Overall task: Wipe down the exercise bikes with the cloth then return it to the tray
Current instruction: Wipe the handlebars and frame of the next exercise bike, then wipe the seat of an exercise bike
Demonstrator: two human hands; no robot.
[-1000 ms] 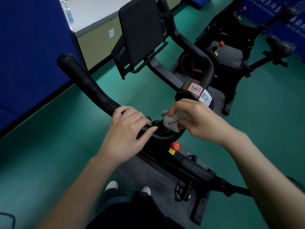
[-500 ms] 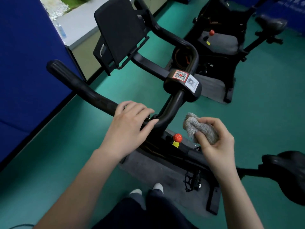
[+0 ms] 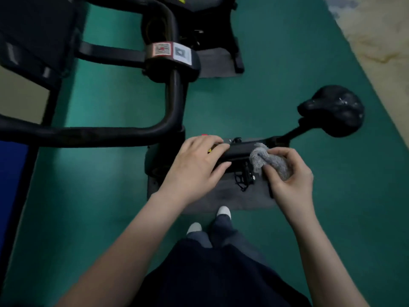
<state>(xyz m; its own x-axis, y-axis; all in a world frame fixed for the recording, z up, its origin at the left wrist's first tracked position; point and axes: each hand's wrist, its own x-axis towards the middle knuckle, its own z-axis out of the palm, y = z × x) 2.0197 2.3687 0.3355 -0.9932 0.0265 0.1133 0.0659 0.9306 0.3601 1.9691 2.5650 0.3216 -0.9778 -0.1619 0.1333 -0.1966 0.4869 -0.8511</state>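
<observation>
Cloth (image 3: 273, 162) bunched in right hand (image 3: 292, 182), curled fingers pressing it on frame bar (image 3: 240, 150); left hand (image 3: 195, 166) grips bar; saddle (image 3: 334, 109) beyond.

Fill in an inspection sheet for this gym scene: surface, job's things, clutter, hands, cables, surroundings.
Surface: green floor; grey mat under the bike.
Job's things: grey cloth against the bike's frame bar; handlebar; saddle; tray not in view.
Clutter: nothing seen.
Hands: left hand grips the frame bar; right hand holds the grey cloth.
Cables: nothing seen.
Surroundings: second bike beyond; pale flooring at the right.
</observation>
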